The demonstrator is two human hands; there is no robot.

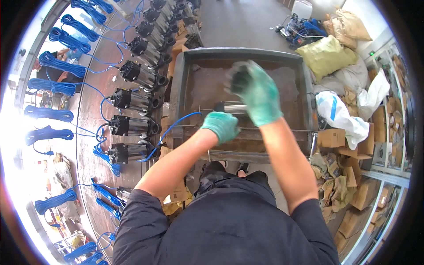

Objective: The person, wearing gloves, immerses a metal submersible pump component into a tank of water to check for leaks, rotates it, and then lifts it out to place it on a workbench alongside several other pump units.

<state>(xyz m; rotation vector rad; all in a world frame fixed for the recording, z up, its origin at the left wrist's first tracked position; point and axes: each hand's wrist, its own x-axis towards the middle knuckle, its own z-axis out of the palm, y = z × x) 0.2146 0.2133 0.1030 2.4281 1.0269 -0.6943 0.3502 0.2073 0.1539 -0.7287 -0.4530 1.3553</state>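
Note:
My left hand (221, 126), in a green glove, is closed over the near part of a dark water-filled basin (179, 88). What its fingers hold is hidden. A blue cable (176, 123) runs from the left up close to this hand. Just beyond it lies a silver cylinder with a black end (233, 107), partly covered by my hands. My right hand (261, 95), also green-gloved, is raised over the basin and smeared by motion. At its fingers shows a blurred black patch (241, 79); I cannot tell whether it is a held part or the glove itself.
Left of the basin, a long table (90, 145) carries a row of steel-and-black pumps (130, 126) with coiled blue cables (48, 112). Sacks (329, 57), cardboard boxes (331, 138) and a shelf rack (384, 176) stand at right. A person's arm (62, 66) shows far left.

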